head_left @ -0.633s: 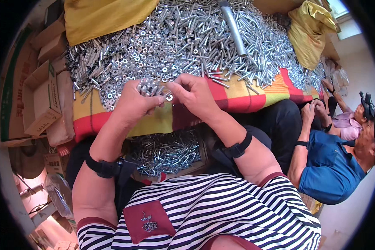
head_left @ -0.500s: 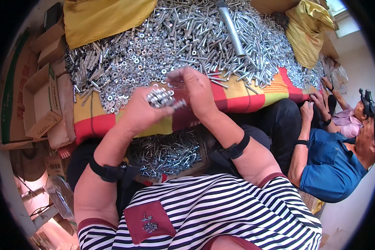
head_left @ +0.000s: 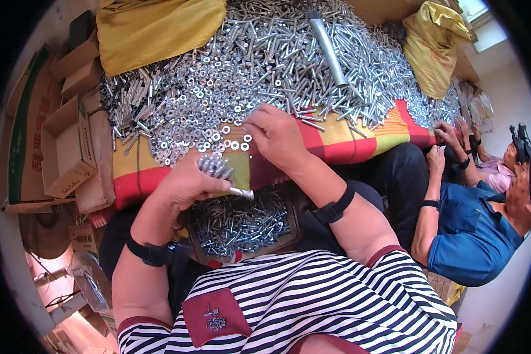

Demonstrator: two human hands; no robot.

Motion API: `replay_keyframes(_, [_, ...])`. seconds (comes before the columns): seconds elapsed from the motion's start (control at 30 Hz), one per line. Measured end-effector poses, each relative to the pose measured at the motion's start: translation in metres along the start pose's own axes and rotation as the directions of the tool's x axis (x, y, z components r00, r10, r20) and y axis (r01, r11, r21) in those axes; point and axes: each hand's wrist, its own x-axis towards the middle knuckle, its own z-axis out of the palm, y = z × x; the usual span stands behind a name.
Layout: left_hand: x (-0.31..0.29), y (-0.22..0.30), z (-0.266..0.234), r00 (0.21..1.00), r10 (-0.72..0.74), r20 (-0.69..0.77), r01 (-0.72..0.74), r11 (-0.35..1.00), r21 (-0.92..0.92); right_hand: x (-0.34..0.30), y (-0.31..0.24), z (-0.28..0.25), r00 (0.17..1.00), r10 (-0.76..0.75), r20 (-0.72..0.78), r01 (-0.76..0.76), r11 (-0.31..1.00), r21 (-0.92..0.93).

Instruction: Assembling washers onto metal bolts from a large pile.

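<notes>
My left hand [head_left: 186, 183] is closed around a bundle of several metal bolts [head_left: 214, 166], their ends pointing up out of the fist. One bright bolt [head_left: 241, 193] sticks out sideways beside the thumb. To the right, my right hand [head_left: 278, 137] hovers over the cloth's near edge with curled fingers close together. Whatever its fingertips hold, if anything, is hidden. Loose flat washers [head_left: 235, 145] lie just left of its fingers, at the border of a wide heap of washers [head_left: 186, 121].
Behind is a large pile of bolts [head_left: 289, 53] with a metal tube [head_left: 327, 50] on it. A checked cloth [head_left: 342, 147] covers the table. Below sits a box of bolts [head_left: 242, 224]. An open carton [head_left: 68, 147] stands left; a co-worker in blue [head_left: 466, 236] sits right.
My hands have moved apart. The left has come down and left with the bundle, and one bolt now lies sideways at its thumb. The right is now beside the loose washers.
</notes>
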Motion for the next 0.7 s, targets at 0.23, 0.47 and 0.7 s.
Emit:
replay_keyframes(0.23, [0.009,0.002,-0.010,0.989,0.014,0.146,0.022,0.970,-0.243,0.009,0.007,0.011,0.967,-0.139,0.212,0.220,0.875,-0.431])
replay_keyframes(0.47, [0.012,0.000,-0.008,0.985,-0.158,-0.071,0.116,0.908,-0.403,0.012,-0.001,0.008,0.957,-0.003,0.292,0.158,0.847,-0.508])
replay_keyframes(0.7, [0.024,-0.010,0.009,0.958,0.125,-0.258,-0.122,0.992,0.025,0.000,0.000,-0.009,0.986,0.058,0.157,-0.038,0.991,-0.126])
